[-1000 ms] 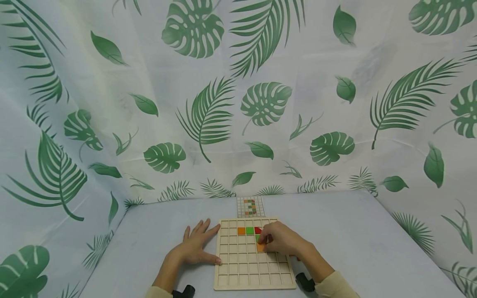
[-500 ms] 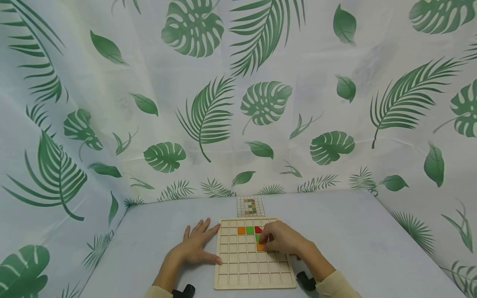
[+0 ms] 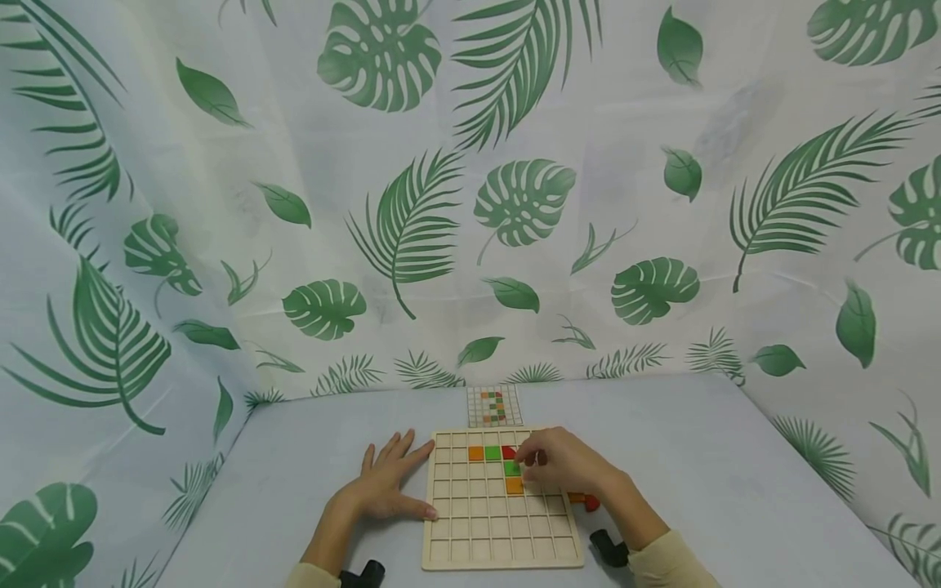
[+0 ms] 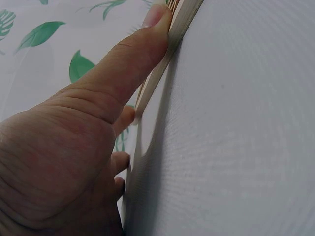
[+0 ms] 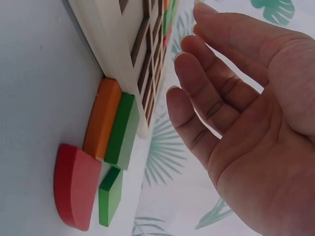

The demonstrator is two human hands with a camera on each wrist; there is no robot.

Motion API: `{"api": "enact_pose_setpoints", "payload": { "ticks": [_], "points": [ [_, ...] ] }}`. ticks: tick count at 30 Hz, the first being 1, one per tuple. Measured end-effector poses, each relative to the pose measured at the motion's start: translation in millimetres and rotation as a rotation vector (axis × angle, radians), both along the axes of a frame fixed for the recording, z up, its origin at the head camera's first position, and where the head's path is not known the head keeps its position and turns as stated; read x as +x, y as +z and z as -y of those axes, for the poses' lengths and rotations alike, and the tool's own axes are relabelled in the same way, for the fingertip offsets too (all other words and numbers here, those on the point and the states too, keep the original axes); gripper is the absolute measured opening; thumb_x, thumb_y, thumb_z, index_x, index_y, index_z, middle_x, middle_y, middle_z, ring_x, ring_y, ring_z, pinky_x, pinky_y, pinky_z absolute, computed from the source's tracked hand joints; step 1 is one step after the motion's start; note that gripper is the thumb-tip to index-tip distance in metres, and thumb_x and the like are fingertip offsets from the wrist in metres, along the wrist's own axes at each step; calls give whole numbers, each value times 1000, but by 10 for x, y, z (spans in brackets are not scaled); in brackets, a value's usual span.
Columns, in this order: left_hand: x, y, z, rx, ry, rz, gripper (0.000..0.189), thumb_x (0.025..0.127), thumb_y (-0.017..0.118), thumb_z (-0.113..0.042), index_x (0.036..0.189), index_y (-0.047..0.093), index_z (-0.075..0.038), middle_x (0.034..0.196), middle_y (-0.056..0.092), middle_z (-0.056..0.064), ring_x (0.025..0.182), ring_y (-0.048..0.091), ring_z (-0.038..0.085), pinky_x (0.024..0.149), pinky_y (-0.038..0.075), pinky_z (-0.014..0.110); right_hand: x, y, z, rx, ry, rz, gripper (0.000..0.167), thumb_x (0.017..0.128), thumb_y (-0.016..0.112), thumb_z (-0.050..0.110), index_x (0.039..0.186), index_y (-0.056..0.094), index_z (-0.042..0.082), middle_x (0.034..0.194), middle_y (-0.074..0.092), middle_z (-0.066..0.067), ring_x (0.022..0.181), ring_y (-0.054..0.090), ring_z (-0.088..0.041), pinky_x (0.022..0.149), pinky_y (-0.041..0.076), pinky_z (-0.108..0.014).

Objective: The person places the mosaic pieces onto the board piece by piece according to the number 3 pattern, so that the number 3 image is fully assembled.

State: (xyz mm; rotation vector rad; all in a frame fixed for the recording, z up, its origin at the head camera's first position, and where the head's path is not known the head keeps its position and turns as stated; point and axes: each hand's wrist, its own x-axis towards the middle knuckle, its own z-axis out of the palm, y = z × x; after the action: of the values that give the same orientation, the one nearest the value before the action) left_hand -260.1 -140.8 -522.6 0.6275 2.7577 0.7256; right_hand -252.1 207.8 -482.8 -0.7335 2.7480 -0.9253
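Note:
A wooden grid board (image 3: 478,529) lies on the table. One row of it holds an orange tile (image 3: 476,453), a green tile (image 3: 492,453) and a red tile (image 3: 508,452). Below the red one sit another green tile (image 3: 511,469) and another orange tile (image 3: 515,486). My left hand (image 3: 384,487) is spread flat, its thumb and index fingertip touching the board's left edge. My right hand (image 3: 562,464) hovers over the board's upper right, beside the tiles. In the right wrist view its fingers (image 5: 189,78) are loosely bent, with nothing between them.
Right of the board lie a red rounded block (image 5: 76,189), an orange block (image 5: 102,118) and two green blocks (image 5: 122,132), partly hidden by my right arm in the head view. A printed pattern card (image 3: 494,407) lies behind the board. Leaf-print cloth (image 3: 470,245) hangs around the table.
My right hand has let go of the lower orange tile and moved slightly up and right, uncovering it and the green tile above. My left hand stays put.

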Motion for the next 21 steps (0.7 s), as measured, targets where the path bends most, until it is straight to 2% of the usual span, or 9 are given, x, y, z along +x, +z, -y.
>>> {"api": "enact_pose_setpoints", "payload": {
  "ticks": [11,21],
  "points": [
    [2,-12,-1,-3,4,2,113,68,85,-71,162,39,-27,174,17,18,161,9,45,122,-5,76,-12,120,-215,-24,-42,0,22,91,81,13,112,78,9,99,74,0,86,60,-12,71,52,-25],
    [-5,-19,-1,-4,4,1,114,68,85,-71,162,39,-27,174,18,18,161,10,45,122,-4,77,-60,142,-414,-44,-25,-25,23,90,79,10,113,77,6,101,74,-7,84,58,-12,66,51,-24]
  ]
}}
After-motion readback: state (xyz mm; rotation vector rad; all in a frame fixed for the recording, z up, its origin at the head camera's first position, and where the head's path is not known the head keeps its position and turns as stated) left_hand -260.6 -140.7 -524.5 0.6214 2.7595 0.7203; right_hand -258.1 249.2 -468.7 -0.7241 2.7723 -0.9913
